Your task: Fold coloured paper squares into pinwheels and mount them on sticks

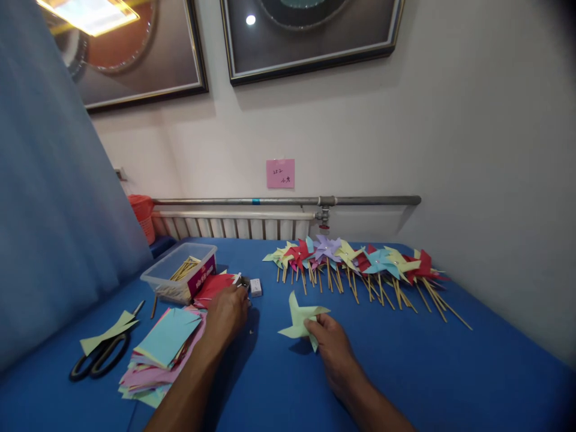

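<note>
A pale green paper pinwheel head (299,321), folded into blades and without a stick, is pinched at its right side by my right hand (335,354). My left hand (228,311) reaches to a small dark, shiny object (244,282) beside the red paper. Its fingers are curled together, and what they grip there is hidden. A small white box (255,287) stands just right of those fingertips. Left of my left forearm lies a stack of coloured paper sheets (168,339), light blue on top.
A clear plastic tub (173,264) holds wooden sticks, with red paper (215,289) beside it. Black-handled scissors (105,354) lie far left under a pale green paper piece (110,334). Several pinwheels on sticks (346,255) line the back right of the blue table (405,372). A blue curtain (58,180) hangs left.
</note>
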Action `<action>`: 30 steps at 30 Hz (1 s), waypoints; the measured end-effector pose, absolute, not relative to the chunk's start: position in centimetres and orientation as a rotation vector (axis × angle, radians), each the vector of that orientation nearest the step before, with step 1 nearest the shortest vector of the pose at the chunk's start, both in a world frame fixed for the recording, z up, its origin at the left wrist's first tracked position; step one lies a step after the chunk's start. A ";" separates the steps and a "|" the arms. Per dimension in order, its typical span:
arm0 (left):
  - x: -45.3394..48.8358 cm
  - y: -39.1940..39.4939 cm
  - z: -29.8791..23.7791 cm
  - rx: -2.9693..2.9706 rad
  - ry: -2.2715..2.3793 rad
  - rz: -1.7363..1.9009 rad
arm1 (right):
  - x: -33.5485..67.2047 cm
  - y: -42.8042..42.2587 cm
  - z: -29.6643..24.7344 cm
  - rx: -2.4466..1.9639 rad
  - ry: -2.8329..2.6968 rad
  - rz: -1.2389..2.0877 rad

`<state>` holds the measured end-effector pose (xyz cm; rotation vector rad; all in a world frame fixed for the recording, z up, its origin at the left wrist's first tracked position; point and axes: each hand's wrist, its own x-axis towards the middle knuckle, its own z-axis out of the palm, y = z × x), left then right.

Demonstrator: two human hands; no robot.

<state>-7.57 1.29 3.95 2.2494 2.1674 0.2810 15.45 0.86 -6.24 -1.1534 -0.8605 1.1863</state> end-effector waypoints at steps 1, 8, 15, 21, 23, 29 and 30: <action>-7.6 1.0 4.2 2.253 2.119 0.274 | 15.5 0.8 -6.2 -1.154 -0.866 1.184; -8.2 0.4 4.2 2.225 1.811 0.041 | 15.6 0.8 -6.3 -1.131 -0.886 1.213; -7.8 0.5 3.9 2.315 1.788 -0.059 | 15.7 0.9 -6.4 -1.173 -0.897 1.189; -6.9 0.5 3.7 2.347 1.820 -0.098 | 15.5 0.8 -6.1 -1.159 -0.930 1.193; -6.4 0.5 3.5 2.374 1.818 -0.097 | 15.5 0.7 -5.7 -1.170 -0.920 1.200; -5.1 0.2 2.5 2.468 1.752 -0.104 | 15.5 0.2 -4.6 -1.182 -0.896 1.242; -5.1 0.3 2.4 2.468 1.743 -0.102 | 15.5 0.1 -4.5 -1.179 -0.895 1.242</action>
